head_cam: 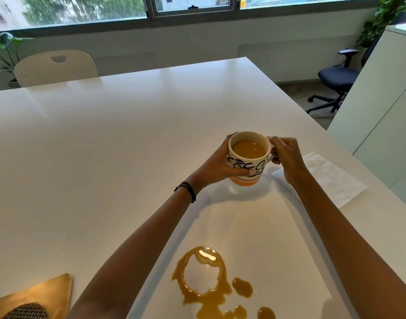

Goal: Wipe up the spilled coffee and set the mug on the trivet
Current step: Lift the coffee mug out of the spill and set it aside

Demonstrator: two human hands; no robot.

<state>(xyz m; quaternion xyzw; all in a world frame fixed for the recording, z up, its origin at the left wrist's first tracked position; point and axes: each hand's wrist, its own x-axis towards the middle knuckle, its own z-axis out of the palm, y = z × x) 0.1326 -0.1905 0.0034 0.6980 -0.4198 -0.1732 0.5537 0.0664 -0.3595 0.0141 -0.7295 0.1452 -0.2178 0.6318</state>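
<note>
We see the left hand (pixel 217 163) wrapped around the mug (pixel 248 157) and the right hand (pixel 286 157) closed on its handle, holding it just above the table (pixel 105 146), with the napkin (pixel 330 178) right of the mug, the spilled coffee (pixel 206 286) nearer us, and the trivet (pixel 27 311) far left of that.

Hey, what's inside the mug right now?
The mug holds light brown milky coffee, its surface sitting a little below the rim. The liquid is opaque, so the bottom inside is hidden. The left hand and right hand cover parts of its outside.
</note>
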